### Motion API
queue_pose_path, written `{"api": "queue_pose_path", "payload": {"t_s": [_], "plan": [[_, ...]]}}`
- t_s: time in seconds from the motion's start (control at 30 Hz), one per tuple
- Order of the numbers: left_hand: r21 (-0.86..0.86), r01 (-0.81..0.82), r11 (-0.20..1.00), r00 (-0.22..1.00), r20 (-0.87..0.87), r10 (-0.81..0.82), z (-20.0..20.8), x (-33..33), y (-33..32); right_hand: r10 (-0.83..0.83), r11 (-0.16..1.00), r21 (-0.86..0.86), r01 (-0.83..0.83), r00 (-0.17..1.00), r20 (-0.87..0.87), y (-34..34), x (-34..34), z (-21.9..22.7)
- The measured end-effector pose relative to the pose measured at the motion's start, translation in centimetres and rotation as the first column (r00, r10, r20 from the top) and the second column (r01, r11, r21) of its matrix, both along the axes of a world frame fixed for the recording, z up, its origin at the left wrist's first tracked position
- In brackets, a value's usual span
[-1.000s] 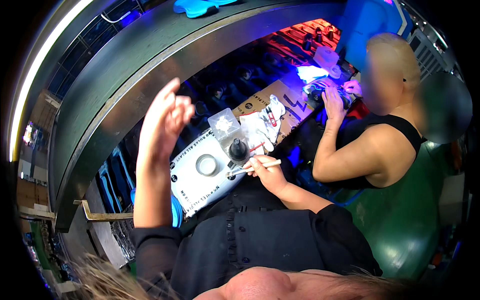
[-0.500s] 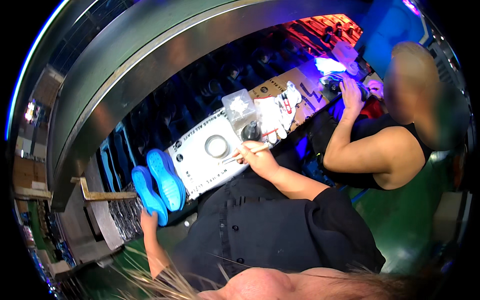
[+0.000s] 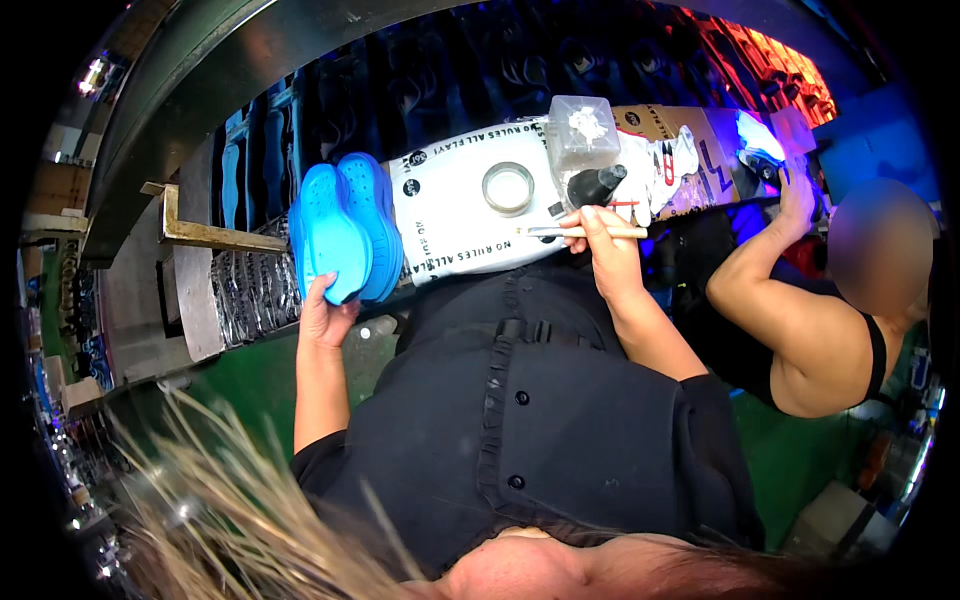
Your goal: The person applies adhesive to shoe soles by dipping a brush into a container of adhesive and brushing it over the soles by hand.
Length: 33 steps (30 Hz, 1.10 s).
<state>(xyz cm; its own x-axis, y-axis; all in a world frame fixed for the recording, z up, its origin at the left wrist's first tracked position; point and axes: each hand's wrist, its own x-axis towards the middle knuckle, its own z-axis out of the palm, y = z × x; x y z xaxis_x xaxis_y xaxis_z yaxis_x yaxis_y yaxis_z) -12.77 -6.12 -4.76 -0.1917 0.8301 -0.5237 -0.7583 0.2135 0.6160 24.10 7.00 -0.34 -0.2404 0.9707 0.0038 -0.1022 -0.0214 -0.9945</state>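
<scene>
The left hand [image 3: 328, 312] pinches the rounded end of a smooth, curved blue sole [image 3: 335, 235], thumb on top; a matching second sole [image 3: 384, 225] lies against it, beside a white printed sheet [image 3: 450, 200]. The right hand [image 3: 603, 240] has its fingers closed around a slim, pale-handled brush [image 3: 560, 232], tip over the sheet. Beyond are a round, thick-rimmed dish [image 3: 508, 188], a dark tapered bottle [image 3: 590, 186], a clear plastic box [image 3: 583, 150] holding crumpled white bits and soft cloth gloves [image 3: 684, 166].

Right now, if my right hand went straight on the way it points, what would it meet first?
Apart from the brush it holds, your right hand would likely meet the black bottle first, though depth is unclear here.
</scene>
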Motion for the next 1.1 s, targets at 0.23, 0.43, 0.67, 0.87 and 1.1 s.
{"api": "queue_pose_path", "payload": {"t_s": [0.23,0.43,0.67,0.87,1.1], "plan": [[0.206,0.04,0.978,0.865,-0.497,0.069,4.5,9.7,4.5,0.047,0.989,0.14,-0.038,0.997,-0.059,0.6,-0.3,1.3],[0.285,0.15,0.947,0.692,-0.714,0.105,5.6,12.6,5.9,0.045,0.875,0.474,-0.097,0.992,0.12,0.1,-2.3,4.1],[0.278,0.175,0.944,0.626,-0.772,0.111,6.3,14.5,6.0,-0.043,0.677,0.716,-0.171,0.962,0.271,-0.1,-3.1,3.9],[0.292,0.204,0.934,0.594,-0.796,0.119,6.6,14.4,5.9,-0.046,0.617,0.751,-0.237,0.941,0.335,0.1,-3.2,3.7],[0.263,0.215,0.941,0.562,-0.821,0.101,6.7,14.4,5.7,-0.049,0.62,0.749,-0.232,0.942,0.332,0.0,-2.4,3.7]]}}
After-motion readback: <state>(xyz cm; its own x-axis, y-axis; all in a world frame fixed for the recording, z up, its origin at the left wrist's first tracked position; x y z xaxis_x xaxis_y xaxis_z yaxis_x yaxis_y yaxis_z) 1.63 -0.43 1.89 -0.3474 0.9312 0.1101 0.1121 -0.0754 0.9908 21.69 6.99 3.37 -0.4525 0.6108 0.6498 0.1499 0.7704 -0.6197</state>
